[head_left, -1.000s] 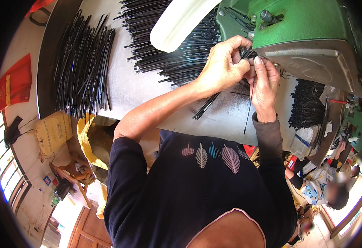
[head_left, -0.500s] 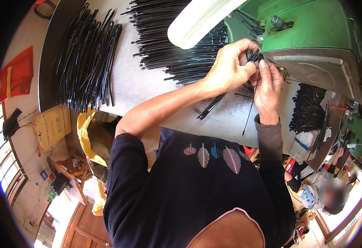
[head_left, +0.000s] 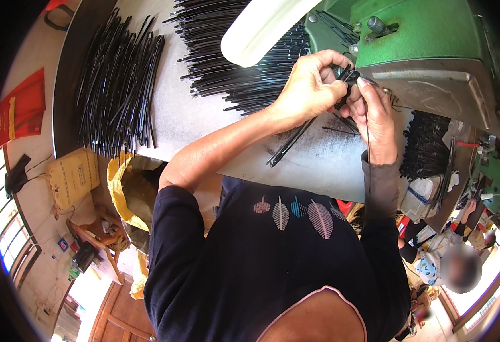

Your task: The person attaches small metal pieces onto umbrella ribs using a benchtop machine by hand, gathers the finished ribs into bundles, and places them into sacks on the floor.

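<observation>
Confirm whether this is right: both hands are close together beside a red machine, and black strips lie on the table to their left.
The machine is green, not red, as the head view shows. The left hand and right hand are close together beside it, and black strips lie on the table to their left.

Count: 2 hands (head_left: pixel 304 94), 1 table (head_left: pixel 175 117), 1 big green machine (head_left: pixel 426 43) far right, 1 white bar (head_left: pixel 267 31), 3 big black piles (head_left: pixel 118 85); black strips (head_left: pixel 290 142) too many to count.
</observation>
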The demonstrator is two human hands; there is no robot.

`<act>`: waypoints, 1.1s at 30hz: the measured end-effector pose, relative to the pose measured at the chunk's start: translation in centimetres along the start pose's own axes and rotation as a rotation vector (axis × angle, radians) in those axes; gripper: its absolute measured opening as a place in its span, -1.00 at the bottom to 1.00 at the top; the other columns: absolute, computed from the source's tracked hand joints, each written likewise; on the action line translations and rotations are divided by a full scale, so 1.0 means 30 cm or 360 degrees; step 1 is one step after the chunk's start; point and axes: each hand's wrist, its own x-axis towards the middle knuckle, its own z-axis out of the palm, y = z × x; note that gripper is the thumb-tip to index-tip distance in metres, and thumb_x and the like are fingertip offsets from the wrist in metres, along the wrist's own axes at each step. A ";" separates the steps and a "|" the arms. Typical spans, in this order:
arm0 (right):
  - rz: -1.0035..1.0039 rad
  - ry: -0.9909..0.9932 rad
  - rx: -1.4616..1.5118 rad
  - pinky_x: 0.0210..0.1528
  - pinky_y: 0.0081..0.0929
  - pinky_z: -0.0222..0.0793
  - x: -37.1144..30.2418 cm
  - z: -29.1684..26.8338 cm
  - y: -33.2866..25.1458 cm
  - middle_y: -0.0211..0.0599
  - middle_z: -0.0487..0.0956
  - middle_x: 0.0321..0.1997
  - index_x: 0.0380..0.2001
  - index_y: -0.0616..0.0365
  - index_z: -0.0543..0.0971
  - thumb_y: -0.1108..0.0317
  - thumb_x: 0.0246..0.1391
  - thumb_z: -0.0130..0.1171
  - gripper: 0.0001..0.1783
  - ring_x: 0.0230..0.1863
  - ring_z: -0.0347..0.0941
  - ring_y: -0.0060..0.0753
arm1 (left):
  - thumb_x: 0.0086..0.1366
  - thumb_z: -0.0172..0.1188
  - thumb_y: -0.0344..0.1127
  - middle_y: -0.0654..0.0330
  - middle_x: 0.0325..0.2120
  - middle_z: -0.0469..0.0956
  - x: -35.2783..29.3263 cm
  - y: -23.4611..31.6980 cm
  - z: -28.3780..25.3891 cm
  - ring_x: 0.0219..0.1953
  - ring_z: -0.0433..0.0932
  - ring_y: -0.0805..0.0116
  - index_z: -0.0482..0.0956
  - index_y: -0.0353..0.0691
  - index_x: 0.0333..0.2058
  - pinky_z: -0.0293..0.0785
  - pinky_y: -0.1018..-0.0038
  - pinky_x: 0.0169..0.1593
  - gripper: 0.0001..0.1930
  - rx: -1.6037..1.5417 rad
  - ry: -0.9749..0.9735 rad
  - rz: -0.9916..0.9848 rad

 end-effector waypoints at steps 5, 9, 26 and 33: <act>-0.0050 -0.0001 -0.0241 -0.60 -0.66 0.34 -0.038 0.005 0.017 -0.44 0.40 -0.71 -0.55 0.23 0.51 0.15 0.25 -0.01 -0.59 -0.70 0.34 -0.66 | 0.15 0.18 -0.49 0.29 -0.62 0.49 0.007 -0.031 -0.006 -0.67 0.41 0.61 0.43 -0.28 -0.15 0.34 0.68 -0.60 -0.74 0.0051 0.0043 -0.0014; 0.0035 -0.0217 -0.0133 -0.58 -0.64 0.38 -0.128 0.044 0.089 -0.30 0.52 -0.65 -0.47 0.32 0.53 0.11 0.27 -0.02 -0.56 -0.63 0.48 -0.51 | 0.14 0.19 -0.52 0.25 -0.60 0.52 0.012 -0.049 -0.006 -0.59 0.46 0.57 0.43 -0.30 -0.15 0.37 0.65 -0.54 -0.72 -0.0004 0.0089 -0.0038; 0.0016 -0.0258 0.0038 -0.60 -0.64 0.36 -0.135 0.084 0.080 -0.28 0.52 -0.65 -0.50 0.28 0.51 0.17 0.29 -0.05 -0.59 -0.63 0.50 -0.48 | 0.10 0.25 -0.52 0.16 -0.63 0.52 0.047 -0.003 0.020 -0.55 0.54 0.49 0.28 -0.34 -0.30 0.39 0.61 -0.53 -0.71 0.0038 0.0160 0.0036; -0.0028 -0.0261 -0.0066 -0.61 -0.64 0.35 -0.131 0.088 0.065 -0.28 0.53 -0.64 -0.52 0.28 0.51 0.15 0.29 -0.05 -0.57 -0.64 0.49 -0.48 | 0.11 0.24 -0.53 0.17 -0.64 0.52 0.045 -0.011 0.028 -0.56 0.53 0.50 0.31 -0.34 -0.30 0.43 0.61 -0.50 -0.73 0.0088 0.0223 0.0044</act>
